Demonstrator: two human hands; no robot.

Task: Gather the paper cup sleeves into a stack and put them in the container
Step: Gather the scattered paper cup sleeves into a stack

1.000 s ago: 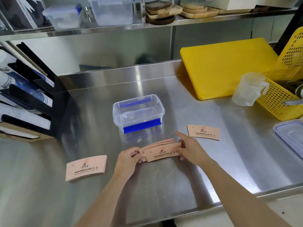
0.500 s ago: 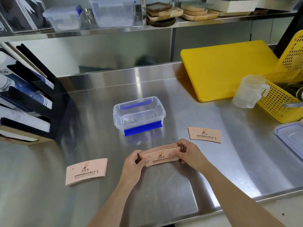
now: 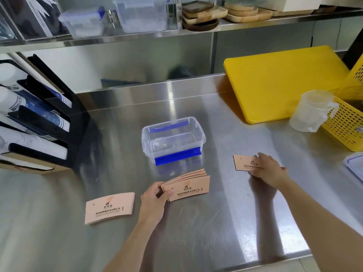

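A fanned stack of pink paper cup sleeves [image 3: 188, 184] rests on the steel counter, and my left hand [image 3: 155, 199] grips its left end. My right hand [image 3: 269, 170] lies flat on a single sleeve [image 3: 244, 163] further right, fingers spread over its right half. Another sleeve [image 3: 110, 208] lies alone at the left of the stack. The clear container [image 3: 172, 140] with blue clips stands open and empty just behind the stack.
A yellow cutting board [image 3: 284, 83] leans at the back right. In front of it stand a clear measuring jug [image 3: 312, 110] and a yellow basket [image 3: 347, 122]. A container lid [image 3: 355, 165] lies at the right edge. A black cup rack [image 3: 35, 122] fills the left.
My right hand let go of the stack and moved right onto the single sleeve. My left hand keeps hold of the stack, which now rests lower on the counter.
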